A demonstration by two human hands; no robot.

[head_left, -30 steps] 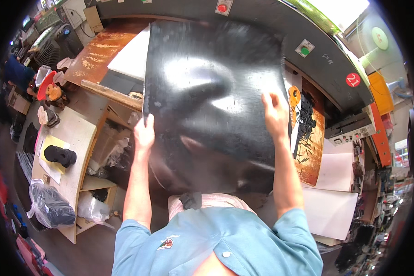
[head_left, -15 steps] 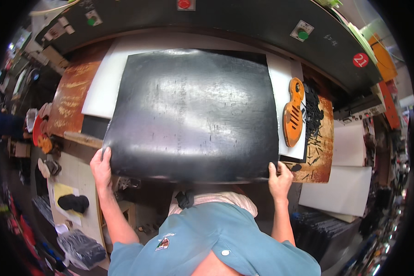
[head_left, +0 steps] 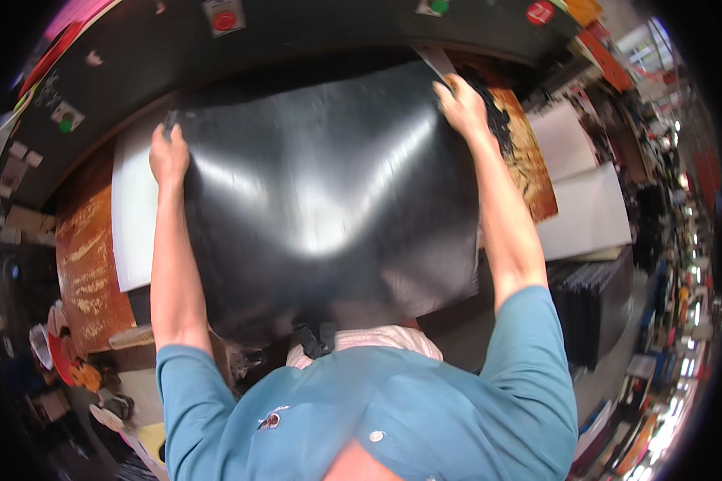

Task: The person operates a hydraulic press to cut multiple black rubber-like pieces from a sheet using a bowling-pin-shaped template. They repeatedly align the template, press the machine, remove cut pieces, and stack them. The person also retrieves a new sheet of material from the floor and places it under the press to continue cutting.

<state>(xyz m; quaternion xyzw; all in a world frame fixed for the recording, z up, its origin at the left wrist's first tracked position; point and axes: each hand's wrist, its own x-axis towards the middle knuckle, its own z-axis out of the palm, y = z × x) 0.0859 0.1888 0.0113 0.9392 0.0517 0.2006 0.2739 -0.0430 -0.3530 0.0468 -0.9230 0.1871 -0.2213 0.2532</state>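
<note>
Head view: our left hand (head_left: 169, 156) and right hand (head_left: 465, 108), fingers gripping the far corners, hold a sagging black sheet (head_left: 321, 184) partly over the rust-brown table (head_left: 90, 260). Left on that table lies a white board (head_left: 134, 220); behind the table runs a dark panel (head_left: 313, 32).

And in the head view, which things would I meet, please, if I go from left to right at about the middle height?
Rusty table's left part, white sheet, left hand, black sheet, right hand, white sheets at the right.
</note>
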